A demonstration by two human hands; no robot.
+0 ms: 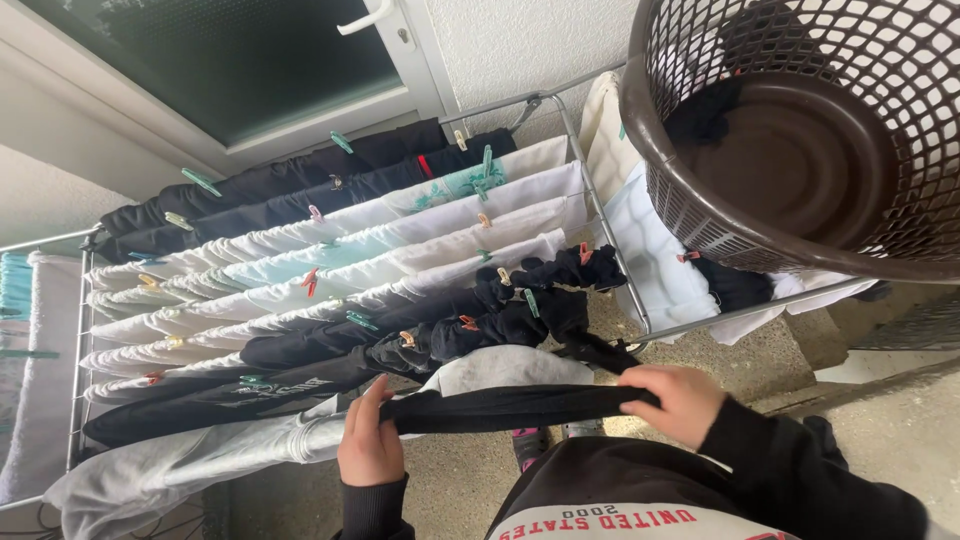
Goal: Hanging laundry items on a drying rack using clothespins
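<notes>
— Hands first: the left hand (368, 447) pinches one end of a black garment (505, 407), fingers pressed together on the cloth, and the right hand (672, 402) is closed over the other end.

— So it's stretched between them?

— Yes, pulled into a long band. Its long axis runs from hand to hand, roughly parallel to the near edge of the drying rack (612, 250), just in front of it and above a grey garment (200, 465) that hangs over that edge.

— Which hand sits closer to the rack?

— Both are close; the right one is nearer the rack's right corner, beside the black socks (560, 272) pegged there. The left is nearer the dark shirt (250, 390) with pale printing on the nearest rails.

— Anything else around?

— White and pale cloths (330, 255) fill the middle rails, held by coloured clothespins (310, 281). A brown plastic laundry basket (700, 215) rests on the right wing, something dark inside.
</notes>
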